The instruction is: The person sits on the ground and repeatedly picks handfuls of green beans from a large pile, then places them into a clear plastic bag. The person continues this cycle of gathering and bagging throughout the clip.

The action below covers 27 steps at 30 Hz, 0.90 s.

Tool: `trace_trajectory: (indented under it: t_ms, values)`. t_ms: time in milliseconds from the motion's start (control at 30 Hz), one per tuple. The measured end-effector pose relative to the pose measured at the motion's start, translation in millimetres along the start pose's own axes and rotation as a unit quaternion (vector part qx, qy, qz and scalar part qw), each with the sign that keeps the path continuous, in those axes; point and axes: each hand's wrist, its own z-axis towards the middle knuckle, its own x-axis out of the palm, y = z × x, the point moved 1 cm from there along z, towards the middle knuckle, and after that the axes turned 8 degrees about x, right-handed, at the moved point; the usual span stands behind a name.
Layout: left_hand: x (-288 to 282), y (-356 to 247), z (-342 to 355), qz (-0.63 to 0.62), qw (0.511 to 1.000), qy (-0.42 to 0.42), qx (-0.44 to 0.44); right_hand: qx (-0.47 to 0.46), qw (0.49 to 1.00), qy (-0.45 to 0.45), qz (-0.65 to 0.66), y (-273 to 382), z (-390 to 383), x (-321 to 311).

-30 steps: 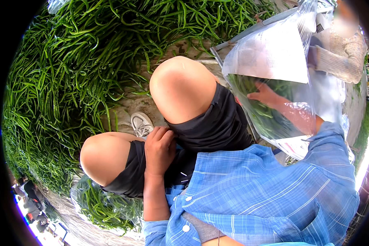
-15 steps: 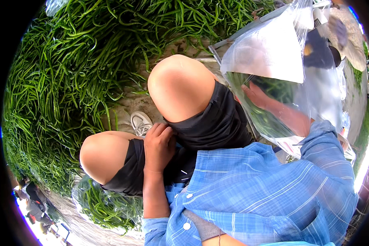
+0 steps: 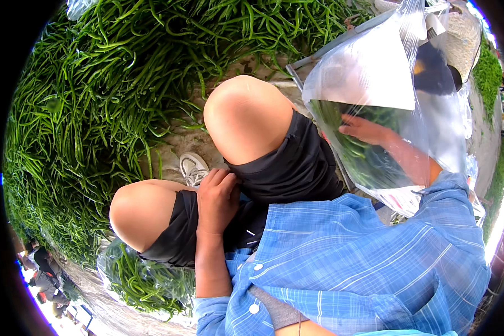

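My right hand (image 3: 365,130) is inside a clear plastic bag (image 3: 395,162), fingers stretched out above green chili peppers (image 3: 357,154) at the bag's left side. A white panel (image 3: 369,73) covers the bag's upper part. My left hand (image 3: 217,199) lies against my black shorts (image 3: 288,165), between my thighs. Its fingers are curled under, and whatever may be in them is hidden.
A broad heap of long green chili peppers (image 3: 84,129) covers the ground ahead and to the left. Another clear bag of peppers (image 3: 145,283) sits beside my left thigh. A metal frame (image 3: 313,57) borders the right-hand bag. People (image 3: 47,277) are at the far lower left.
Inside the bag, my right hand has shifted to the right, away from the bag's left edge, and its forearm has drawn back slightly. My left hand has stayed in place.
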Motion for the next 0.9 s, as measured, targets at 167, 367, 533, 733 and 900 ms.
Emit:
trace_trajectory:
  t_ms: [167,367,533,733,900]
  values:
    - [0,0,-5,0.012,1.0,-0.003,0.013,0.032,0.991,0.076,-0.108,30,-27,-21]
    - [-6,4,-9,0.046,0.999,-0.002,0.027,0.039,0.991,0.123,-0.035,21,-11,-17]
    - [-4,8,-13,0.052,0.997,0.003,0.049,0.015,0.98,0.179,0.089,36,-10,-11]
    - [-7,5,-17,0.012,0.998,-0.013,0.055,-0.039,0.992,0.082,-0.083,17,-21,-42]
    - [-14,1,-15,-0.025,0.996,-0.033,0.082,0.158,0.957,0.073,-0.234,52,-105,-122]
